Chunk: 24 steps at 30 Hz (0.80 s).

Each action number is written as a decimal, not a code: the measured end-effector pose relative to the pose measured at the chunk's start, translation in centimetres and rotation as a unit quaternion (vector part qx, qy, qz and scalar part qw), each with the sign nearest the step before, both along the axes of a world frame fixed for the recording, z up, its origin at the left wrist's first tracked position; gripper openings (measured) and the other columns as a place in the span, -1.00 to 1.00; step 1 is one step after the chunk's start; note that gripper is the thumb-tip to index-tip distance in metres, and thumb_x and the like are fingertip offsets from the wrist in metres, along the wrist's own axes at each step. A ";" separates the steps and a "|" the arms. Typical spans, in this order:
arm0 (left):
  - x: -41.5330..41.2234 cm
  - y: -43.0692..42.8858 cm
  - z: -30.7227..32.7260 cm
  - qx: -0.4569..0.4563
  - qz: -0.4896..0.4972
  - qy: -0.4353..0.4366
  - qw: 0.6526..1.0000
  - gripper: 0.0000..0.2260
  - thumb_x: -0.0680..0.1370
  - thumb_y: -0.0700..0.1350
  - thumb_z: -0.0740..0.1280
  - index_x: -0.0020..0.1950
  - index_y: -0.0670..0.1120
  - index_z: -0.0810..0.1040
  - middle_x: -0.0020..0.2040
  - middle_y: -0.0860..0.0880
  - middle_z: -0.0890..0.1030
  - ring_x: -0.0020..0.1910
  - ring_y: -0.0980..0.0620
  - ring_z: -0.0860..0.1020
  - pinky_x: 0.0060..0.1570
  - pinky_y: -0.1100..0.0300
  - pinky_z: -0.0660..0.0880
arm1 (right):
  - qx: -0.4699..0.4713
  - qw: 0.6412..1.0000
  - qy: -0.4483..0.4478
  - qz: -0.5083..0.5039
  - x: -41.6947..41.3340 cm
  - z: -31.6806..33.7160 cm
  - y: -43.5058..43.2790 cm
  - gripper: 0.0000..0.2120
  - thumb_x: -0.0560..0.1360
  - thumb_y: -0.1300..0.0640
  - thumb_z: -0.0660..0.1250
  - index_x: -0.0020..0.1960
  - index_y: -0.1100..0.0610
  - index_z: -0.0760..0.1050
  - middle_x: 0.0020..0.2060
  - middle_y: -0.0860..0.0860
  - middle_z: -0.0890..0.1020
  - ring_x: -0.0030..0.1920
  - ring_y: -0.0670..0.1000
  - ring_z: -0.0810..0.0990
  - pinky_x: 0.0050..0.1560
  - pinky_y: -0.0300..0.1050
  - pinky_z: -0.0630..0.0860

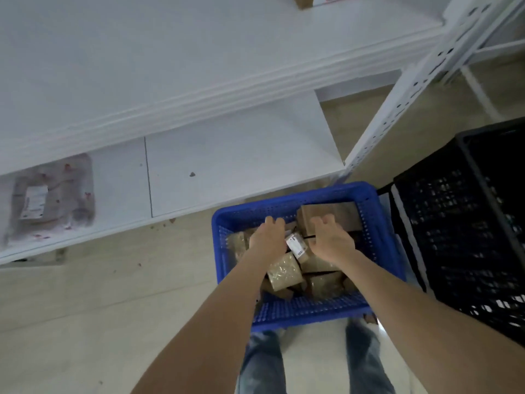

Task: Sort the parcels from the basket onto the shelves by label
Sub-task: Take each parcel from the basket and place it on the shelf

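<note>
Parcels (pixel 285 271) in basket (pixel 292 196) before shelves (pixel 241 155)

left hand (pixel 268 237), right hand (pixel 331 241): bare | forearms (pixel 227 308): bare | jeans (pixel 262 362): faded blue

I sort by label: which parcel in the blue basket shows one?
The white-labelled parcel, between the left hand and right hand. The bubble-wrapped parcel in front and the brown box behind show no label.

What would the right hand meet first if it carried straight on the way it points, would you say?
Likely the brown cardboard box at the far end of the blue basket; the right hand looks almost on it, though depth is unclear.
</note>
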<state>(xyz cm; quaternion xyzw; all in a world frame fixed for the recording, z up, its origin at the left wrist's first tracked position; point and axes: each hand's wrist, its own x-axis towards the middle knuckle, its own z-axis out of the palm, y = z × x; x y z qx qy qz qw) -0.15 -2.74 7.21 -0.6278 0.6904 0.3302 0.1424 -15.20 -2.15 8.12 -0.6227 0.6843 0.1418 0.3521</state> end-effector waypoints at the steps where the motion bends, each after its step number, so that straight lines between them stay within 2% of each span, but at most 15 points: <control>1: -0.8 0.0 -1.1 0.009 0.014 -0.003 1.000 -0.66 0.58 -0.18 0.19 0.35 -0.14 0.30 0.26 -0.16 0.34 0.20 -0.16 0.45 -0.01 0.04 0.42 | 0.016 1.000 -0.003 0.007 -0.7 -1.1 -0.2 -0.46 0.52 0.11 0.31 0.44 0.06 0.20 0.34 0.11 0.24 0.27 0.14 0.40 0.19 0.05 0.47; 6: -5.9 0.0 -7.3 0.050 0.091 -0.004 0.995 -0.64 0.57 -0.16 0.21 0.36 -0.15 0.31 0.31 -0.12 0.36 0.25 -0.15 0.42 0.21 -0.03 0.43 | 0.064 0.997 -0.026 0.030 -5.5 -7.7 -0.8 -0.39 0.54 0.04 0.29 0.50 0.08 0.10 0.38 0.12 0.20 0.28 0.16 0.42 0.19 0.03 0.46; 9: -8.8 0.3 -11.3 0.091 0.135 0.041 0.986 -0.54 0.56 -0.17 0.26 0.44 -0.17 0.23 0.41 -0.17 0.26 0.31 -0.15 0.39 0.26 0.03 0.40 | 0.077 0.997 -0.025 0.016 -8.2 -12.2 -1.1 -0.41 0.55 0.06 0.29 0.49 0.09 0.11 0.40 0.12 0.19 0.26 0.18 0.43 0.16 0.04 0.48; 12: -10.4 0.8 -15.8 0.096 0.184 0.036 0.977 -0.53 0.57 -0.16 0.25 0.45 -0.15 0.22 0.42 -0.17 0.27 0.30 -0.15 0.41 0.23 0.07 0.39 | 0.095 0.995 -0.033 -0.006 -9.7 -17.0 -1.3 -0.42 0.53 0.03 0.33 0.44 0.12 0.16 0.37 0.15 0.22 0.25 0.19 0.45 0.15 0.02 0.47; 14: -11.1 1.0 -19.3 0.102 0.205 0.034 0.973 -0.53 0.58 -0.17 0.24 0.47 -0.16 0.20 0.43 -0.19 0.27 0.32 -0.16 0.40 0.24 0.08 0.38 | 0.113 0.991 -0.044 -0.049 -10.3 -20.5 -1.2 -0.33 0.49 0.02 0.39 0.46 0.13 0.12 0.40 0.17 0.19 0.30 0.18 0.40 0.19 -0.02 0.44; 19: -12.5 2.0 -26.5 0.097 0.192 -0.012 0.977 -0.52 0.59 -0.21 0.20 0.48 -0.18 0.14 0.45 -0.20 0.22 0.30 -0.20 0.42 0.20 -0.02 0.43 | 0.132 0.971 -0.059 -0.193 -11.3 -28.9 -1.3 0.08 0.34 -0.03 0.54 0.55 0.14 -0.15 0.49 0.21 0.04 0.45 0.19 0.21 0.32 0.00 0.32; 21: -12.8 2.5 -28.4 0.094 0.181 -0.020 0.979 -0.50 0.58 -0.23 0.20 0.49 -0.15 0.13 0.48 -0.19 0.17 0.28 -0.20 0.43 0.17 -0.03 0.43 | 0.127 0.962 -0.061 -0.235 -11.6 -31.5 -1.5 0.13 0.29 -0.05 0.58 0.54 0.14 -0.15 0.49 0.21 0.03 0.47 0.20 0.16 0.37 0.05 0.27; 24: -12.7 2.9 -30.5 0.101 0.189 -0.011 0.977 -0.52 0.56 -0.25 0.20 0.47 -0.10 0.18 0.48 -0.13 0.18 0.26 -0.18 0.44 0.14 -0.03 0.44 | 0.124 0.933 -0.102 -0.322 -11.5 -34.3 -1.6 0.16 0.24 -0.04 0.61 0.53 0.13 -0.11 0.47 0.20 0.16 0.42 0.21 0.25 0.39 0.09 0.29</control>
